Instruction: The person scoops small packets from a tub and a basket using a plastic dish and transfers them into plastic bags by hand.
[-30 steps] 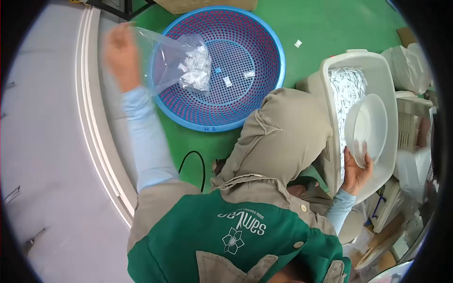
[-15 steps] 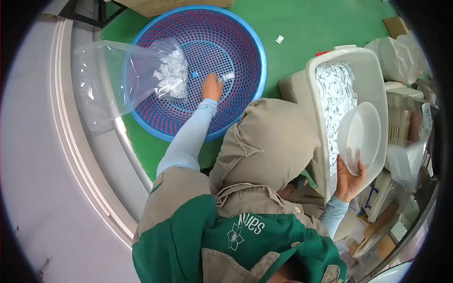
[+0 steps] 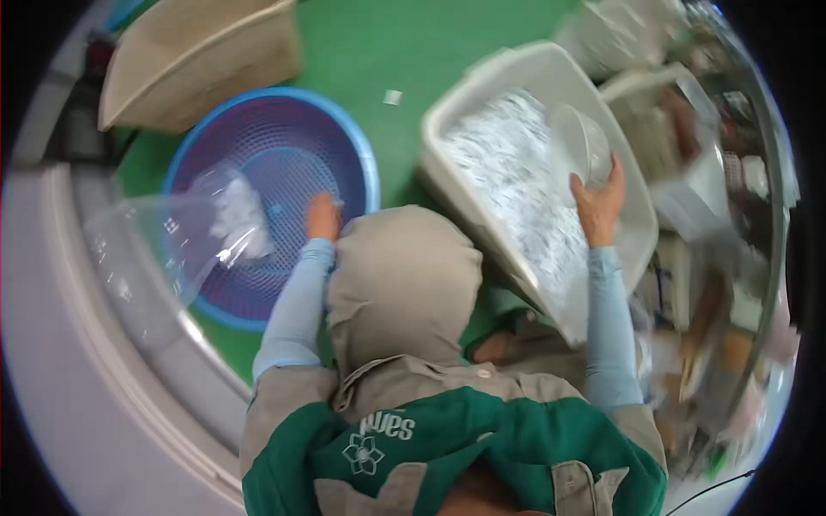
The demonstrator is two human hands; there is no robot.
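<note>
My left hand [image 3: 323, 217] is over the right side of a blue plastic basket [image 3: 368, 172] with reddish mesh walls. Its fingers look closed and are blurred; at their tips shows a pale spot that looks like a small white packet [image 3: 337, 205]. A clear plastic bag [image 3: 146, 232] lies over the basket's left rim, with a pile of white packets [image 3: 238, 219] inside. My right hand [image 3: 600, 202] grips the near rim of a translucent plastic bowl [image 3: 583, 142]. The bowl is tilted inside a large off-white tub [image 3: 434, 120], beside a heap of silvery-white packets [image 3: 508, 163].
A beige bin [image 3: 206, 60] stands behind the basket. One loose packet [image 3: 392, 97] lies on the green floor [image 3: 361, 52]. White bags [image 3: 624, 30] and cluttered containers are along the right side. A pale wall ledge [image 3: 77, 284] runs down the left.
The view has swung to the right, so the basket now sits further left. My right hand and the bowl have moved further forward in the tub. My left hand stays in the basket.
</note>
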